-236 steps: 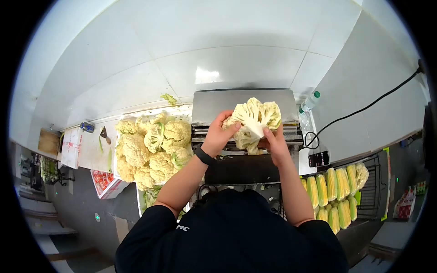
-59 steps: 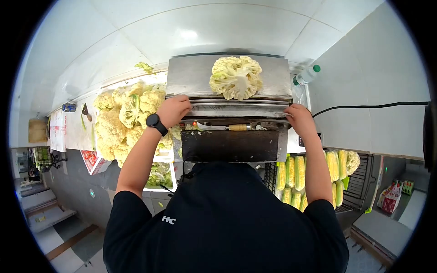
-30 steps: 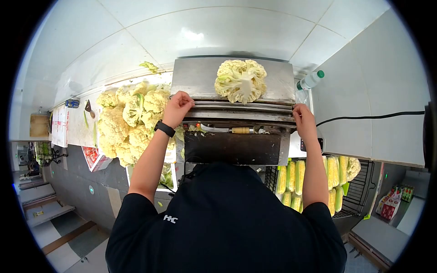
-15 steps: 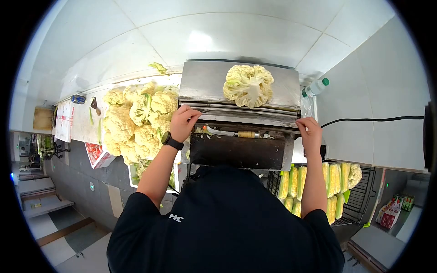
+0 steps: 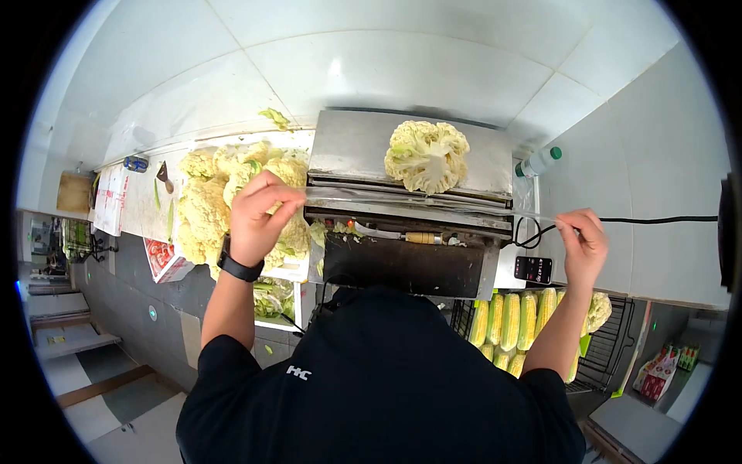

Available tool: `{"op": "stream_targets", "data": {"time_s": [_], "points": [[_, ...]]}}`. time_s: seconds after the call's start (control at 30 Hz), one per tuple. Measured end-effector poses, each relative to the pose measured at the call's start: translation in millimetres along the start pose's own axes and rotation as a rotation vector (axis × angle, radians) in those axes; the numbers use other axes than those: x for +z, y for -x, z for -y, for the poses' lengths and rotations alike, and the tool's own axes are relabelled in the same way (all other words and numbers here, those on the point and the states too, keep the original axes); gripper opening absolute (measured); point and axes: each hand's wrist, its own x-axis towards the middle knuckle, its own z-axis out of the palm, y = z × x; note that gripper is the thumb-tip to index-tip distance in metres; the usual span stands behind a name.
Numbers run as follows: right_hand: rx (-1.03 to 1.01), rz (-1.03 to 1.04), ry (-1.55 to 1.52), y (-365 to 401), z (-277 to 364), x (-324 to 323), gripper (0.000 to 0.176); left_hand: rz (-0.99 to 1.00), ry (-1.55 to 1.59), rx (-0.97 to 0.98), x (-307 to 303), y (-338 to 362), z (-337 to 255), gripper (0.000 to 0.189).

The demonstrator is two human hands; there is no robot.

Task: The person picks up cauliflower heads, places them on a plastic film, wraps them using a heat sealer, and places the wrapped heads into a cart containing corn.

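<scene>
Clear cling film (image 5: pixel 371 197) is pulled taut across the front of a metal wrapping machine (image 5: pixel 344 143). My left hand (image 5: pixel 264 213) pinches its left end, in front of the cauliflower pile (image 5: pixel 202 216). At the other end my right hand (image 5: pixel 582 238) grips the film between thumb and fingers, out past the machine's right side. One cauliflower head (image 5: pixel 427 157) rests on the steel top behind the film, its cut stem towards me. Below the film, a curved knife with a wooden handle (image 5: pixel 421 237) lies on the machine's front ledge among small scraps.
At the lower right, a black wire basket (image 5: pixel 614 329) holds several corn cobs (image 5: pixel 510 321). A phone (image 5: pixel 533 269) lies near the machine's right side. Behind it are a green-capped bottle (image 5: pixel 539 162) and a black cable (image 5: pixel 657 220). A tiled wall (image 5: pixel 402 66) rises at the back.
My hands have moved apart, the left one leftwards and the right one rightwards and slightly nearer me. The film now stretches beyond both sides of the machine. The phone has come into fuller view.
</scene>
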Motion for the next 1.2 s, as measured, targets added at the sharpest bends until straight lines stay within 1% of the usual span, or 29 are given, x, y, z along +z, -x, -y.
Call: {"op": "stream_targets", "data": {"time_s": [0.1, 0.17, 0.2, 0.23, 0.27, 0.3, 0.33, 0.37, 0.4, 0.43, 0.47, 0.5, 0.57, 0.63, 0.7, 0.73, 0.8, 0.83, 0.9, 0.97, 1.03, 1.07, 1.1, 1.13, 1.17, 1.2], "points": [[-0.054, -0.035, -0.039, -19.2, -1.8, -7.5, 0.009, -0.033, -0.011, 0.002, -10.3, -26.9, -0.9, 0.009], [-0.04, -0.089, -0.096, -38.3, -6.9, -8.2, 0.006, -0.079, 0.004, -0.003, -10.4, -52.0, 3.4, 0.004], [-0.076, -0.112, -0.111, -49.2, -17.2, -4.8, 0.002, -0.082, 0.002, -0.003, -7.1, -64.8, 9.6, 0.004], [-0.079, -0.111, -0.112, -61.7, -16.1, 0.9, 0.002, -0.088, 0.029, -0.054, -2.2, -78.5, 17.0, 0.002], [0.139, -0.132, -0.129, -74.7, -12.1, 7.8, 0.001, -0.093, 0.056, -0.104, 3.7, -92.4, 24.7, 0.002], [0.359, -0.152, -0.144, -88.1, -11.3, 13.9, 0.004, -0.095, 0.055, -0.105, 12.4, -106.4, 32.8, 0.002], [0.357, -0.15, -0.145, -101.6, -20.6, 21.6, 0.004, -0.122, 0.16, -0.145, 23.7, -120.2, 41.5, 0.003], [0.354, -0.148, -0.272, -114.2, -36.6, 32.5, 0.006, -0.149, 0.265, -0.185, 34.5, -132.6, 49.9, 0.005], [0.353, -0.145, -0.398, -125.7, -49.6, 43.5, 0.009, -0.15, 0.265, -0.186, 43.4, -143.1, 57.0, 0.005], [0.353, -0.145, -0.398, -136.1, -56.0, 53.8, 0.009, -0.119, 0.341, -0.277, 52.6, -152.6, 64.1, 0.007], [0.394, -0.16, -0.51, -144.7, -60.4, 64.2, 0.011, -0.085, 0.417, -0.371, 62.7, -160.6, 72.2, 0.008], [0.433, -0.176, -0.623, -152.6, -67.3, 74.5, 0.012, -0.084, 0.418, -0.372, 74.5, -167.9, 82.4, 0.008], [0.466, -0.195, -0.678, -163.7, -101.0, 98.7, 0.012, -0.149, 0.631, -0.513, 102.1, -177.8, 107.1, 0.01], [0.496, -0.216, -0.731, -167.4, -128.7, 122.5, 0.012, -0.214, 0.694, -0.561, 133.4, -183.3, 137.0, 0.01], [0.562, -0.244, -0.724, -168.9, -148.0, 143.4, 0.011, -0.217, 0.655, -0.559, 156.9, -182.2, 157.8, 0.01], [0.564, -0.244, -0.723, -167.9, -157.1, 153.4, 0.011, -0.199, 0.591, -0.614, 166.5, -180.8, 164.5, 0.01], [0.59, -0.257, -0.626, -164.9, -170.5, 169.7, 0.011, -0.177, 0.494, -0.697, 180.6, -176.3, 173.3, 0.009], [0.592, -0.256, -0.625, -163.4, -171.6, 174.2, 0.011, -0.176, 0.493, -0.699, 185.1, -173.6, 176.4, 0.009], [0.653, -0.219, -0.494, -157.5, -174.1, 184.2, 0.012, -0.087, 0.296, -0.723, 192.9, -165.7, 183.7, 0.01], [0.671, -0.208, -0.44, -151.9, -187.4, 194.7, 0.014, -0.068, 0.26, -0.74, 198.7, -155.2, 188.4, 0.011], [0.633, -0.094, -0.145, -147.3, -195.7, 200.6, 0.017, 0.044, 0.036, -0.689, 203.5, -147.2, 194.4, 0.013], [0.633, -0.092, -0.146, -145.0, -197.3, 203.2, 0.017, 0.1, -0.041, -0.673, 205.2, -144.7, 198.7, 0.013], [0.57, -0.069, 0.022, -142.0, -198.9, 205.4, 0.017, 0.101, -0.041, -0.673, 207.5, -141.2, 202.4, 0.013], [0.504, -0.046, 0.189, -138.9, -195.2, 205.8, 0.017, 0.104, -0.152, -0.606, 208.5, -137.6, 203.0, 0.01], [0.505, -0.047, 0.189, -136.8, -191.6, 205.1, 0.017, 0.107, -0.262, -0.537, 209.1, -134.8, 203.5, 0.008], [0.439, -0.044, 0.276, -135.1, -187.9, 204.2, 0.015, 0.107, -0.262, -0.536, 209.3, -131.6, 203.8, 0.008]]}}
